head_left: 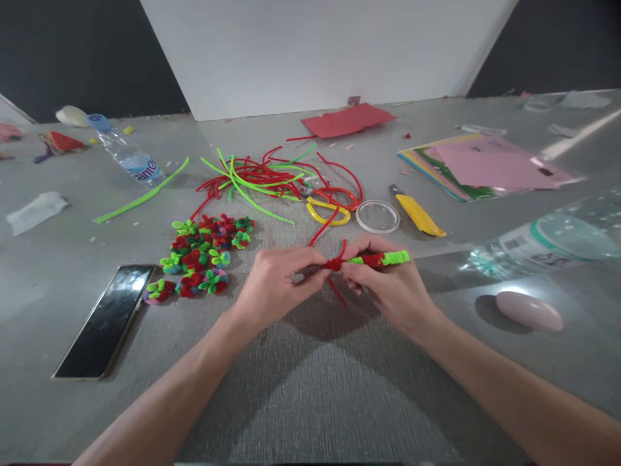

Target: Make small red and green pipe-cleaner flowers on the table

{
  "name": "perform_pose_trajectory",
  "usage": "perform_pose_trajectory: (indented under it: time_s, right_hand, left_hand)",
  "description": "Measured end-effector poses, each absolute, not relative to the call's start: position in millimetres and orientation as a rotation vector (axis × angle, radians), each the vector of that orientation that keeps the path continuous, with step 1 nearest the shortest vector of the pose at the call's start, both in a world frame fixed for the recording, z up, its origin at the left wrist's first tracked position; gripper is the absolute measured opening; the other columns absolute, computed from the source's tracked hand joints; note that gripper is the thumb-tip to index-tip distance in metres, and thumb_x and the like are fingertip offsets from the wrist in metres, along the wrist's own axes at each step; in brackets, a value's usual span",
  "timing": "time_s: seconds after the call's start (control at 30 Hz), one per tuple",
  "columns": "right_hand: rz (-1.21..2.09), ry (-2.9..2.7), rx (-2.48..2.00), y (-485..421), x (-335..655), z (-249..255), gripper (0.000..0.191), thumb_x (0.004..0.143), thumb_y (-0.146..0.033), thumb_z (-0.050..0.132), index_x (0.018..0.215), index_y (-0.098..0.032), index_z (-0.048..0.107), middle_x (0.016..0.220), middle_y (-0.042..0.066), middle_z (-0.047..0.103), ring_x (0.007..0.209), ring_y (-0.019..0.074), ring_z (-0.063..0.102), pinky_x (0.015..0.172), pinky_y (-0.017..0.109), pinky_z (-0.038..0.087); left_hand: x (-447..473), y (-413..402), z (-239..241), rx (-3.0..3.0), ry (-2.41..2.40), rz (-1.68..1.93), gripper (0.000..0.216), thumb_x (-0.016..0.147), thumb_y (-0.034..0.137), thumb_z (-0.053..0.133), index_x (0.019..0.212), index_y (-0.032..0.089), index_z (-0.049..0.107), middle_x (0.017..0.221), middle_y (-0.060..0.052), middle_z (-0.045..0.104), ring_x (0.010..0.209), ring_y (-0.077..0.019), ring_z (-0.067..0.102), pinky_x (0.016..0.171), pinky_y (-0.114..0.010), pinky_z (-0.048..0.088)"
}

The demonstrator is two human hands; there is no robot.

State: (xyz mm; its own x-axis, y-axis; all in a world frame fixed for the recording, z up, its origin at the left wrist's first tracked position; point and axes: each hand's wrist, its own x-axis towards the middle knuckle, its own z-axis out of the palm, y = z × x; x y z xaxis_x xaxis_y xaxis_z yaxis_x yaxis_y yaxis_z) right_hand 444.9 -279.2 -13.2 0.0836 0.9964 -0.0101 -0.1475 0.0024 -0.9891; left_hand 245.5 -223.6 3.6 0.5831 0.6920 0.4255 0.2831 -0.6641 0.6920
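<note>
hands (277,277) partly hiding red-and-green fuzzy stick (372,260), forearms (191,377) cropped

I can't see all of the fuzzy stick (396,257), because the right hand (388,277) covers some. The bottle label (520,247) looks too blurry to read.

Bare forearms (191,378) angled inward, left hand (280,278) and right hand (394,285) close together, both in a pinch grip
</note>
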Motion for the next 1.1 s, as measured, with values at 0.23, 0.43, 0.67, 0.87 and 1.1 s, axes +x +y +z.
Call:
perform_pose_trajectory:
  time_s: [0.23, 0.43, 0.67, 0.87, 1.1]
  right_hand:
    - [1.082, -1.189, -1.138, -278, 447, -11, 0.010, 0.080, -0.021, 0.081, 0.085, -0.022, 0.073, 0.073, -0.003, 0.064, 0.062, 0.0104, 0.052, 0.055, 0.024, 0.041]
    - [1.085, -1.246, -1.104, -278, 449, -12, 0.009, 0.082, -0.021, 0.081, 0.088, -0.023, 0.074, 0.075, -0.003, 0.065, 0.065, 0.0112, 0.054, 0.058, 0.025, 0.042]
    - [1.264, -0.997, -1.119, -278, 445, -8, 0.019, 0.079, -0.029, 0.086, 0.084, -0.021, 0.070, 0.065, -0.003, 0.063, 0.056, 0.0113, 0.056, 0.052, 0.025, 0.044]
    - [1.247, -1.034, -1.121, -278, 445, -6, 0.017, 0.079, -0.030, 0.086, 0.085, -0.021, 0.073, 0.069, -0.002, 0.064, 0.059, 0.0111, 0.056, 0.053, 0.025, 0.045]
    - [1.063, -1.283, -1.221, -276, 450, -4, 0.008, 0.080, -0.025, 0.080, 0.082, -0.021, 0.073, 0.065, -0.003, 0.063, 0.057, 0.0121, 0.055, 0.052, 0.026, 0.042]
  left_hand:
    - [246, -225, 8, 2.061, 0.786, 0.736, 0.022, 0.099, 0.029, 0.059, 0.089, 0.017, 0.074, 0.076, 0.000, 0.072, 0.068, -0.0121, 0.062, 0.061, -0.023, 0.045]
    - [246, -222, 10, 1.856, 0.741, 0.607, 0.040, 0.106, 0.036, 0.050, 0.075, 0.016, 0.068, 0.069, -0.001, 0.070, 0.066, -0.0121, 0.064, 0.064, -0.023, 0.049]
    - [244, -222, 2, 2.334, 0.757, 0.932, 0.012, 0.095, 0.024, 0.072, 0.107, 0.021, 0.069, 0.094, -0.001, 0.075, 0.080, -0.0133, 0.068, 0.077, -0.024, 0.052]
    - [243, -224, -2, 2.476, 0.711, 0.981, 0.013, 0.105, 0.027, 0.061, 0.100, 0.019, 0.070, 0.088, -0.002, 0.073, 0.076, -0.0124, 0.066, 0.072, -0.024, 0.048]
    - [244, -221, 9, 2.201, 0.739, 0.699, 0.024, 0.106, 0.030, 0.057, 0.088, 0.018, 0.068, 0.074, 0.002, 0.066, 0.067, -0.0118, 0.059, 0.064, -0.024, 0.042]
